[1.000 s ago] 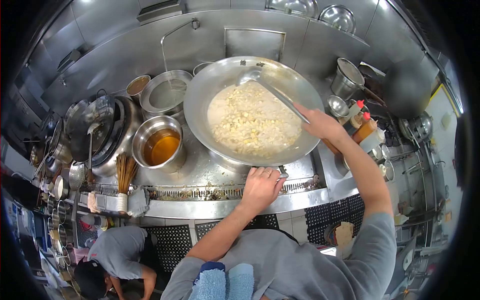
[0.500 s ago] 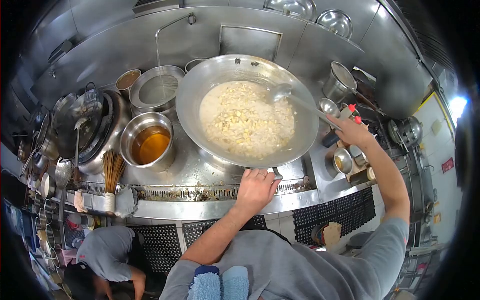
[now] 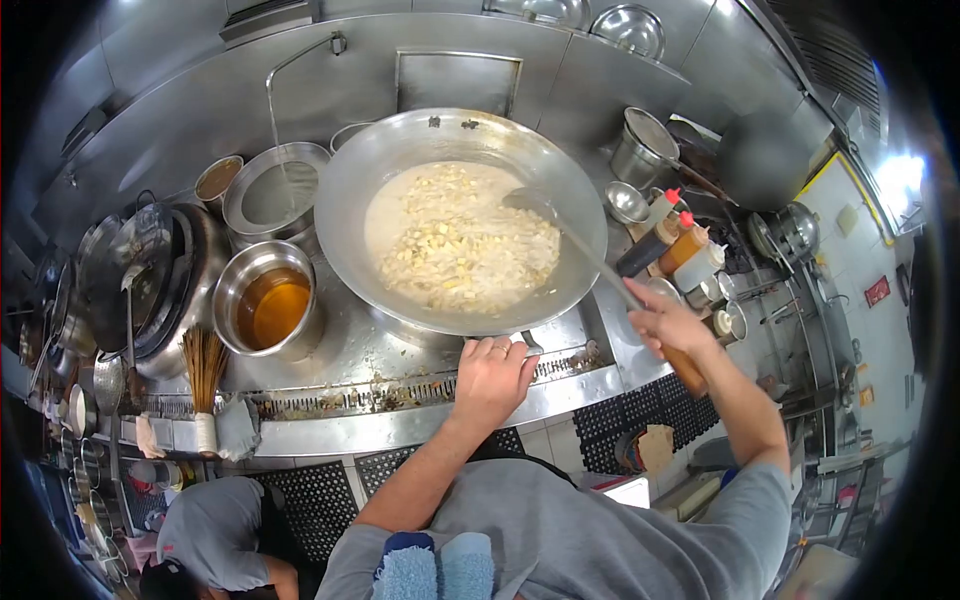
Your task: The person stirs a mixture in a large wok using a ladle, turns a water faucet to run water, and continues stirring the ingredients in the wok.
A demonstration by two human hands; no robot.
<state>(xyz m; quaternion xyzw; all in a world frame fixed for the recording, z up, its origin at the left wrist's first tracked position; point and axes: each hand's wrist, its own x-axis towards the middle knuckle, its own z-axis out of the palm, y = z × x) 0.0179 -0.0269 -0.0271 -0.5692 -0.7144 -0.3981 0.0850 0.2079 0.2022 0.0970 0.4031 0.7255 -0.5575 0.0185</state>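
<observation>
A large metal wok holds a pale, milky mixture with small yellowish chunks. My left hand is closed round the wok's handle at the near rim, with part of a white cloth beside the fingers. To the right of the wok, my right hand grips a long metal ladle near its wooden handle end. The ladle's bowl dips into the right part of the mixture and is partly hidden by it.
Left of the wok are a pot of amber liquid, a strainer over a pot and a bamboo brush. Sauce bottles stand right. A person in grey bends down at lower left.
My right hand has moved down and nearer to me along with the ladle, whose bowl has gone from the wok's far side into the mixture. The whole view has shifted slightly.
</observation>
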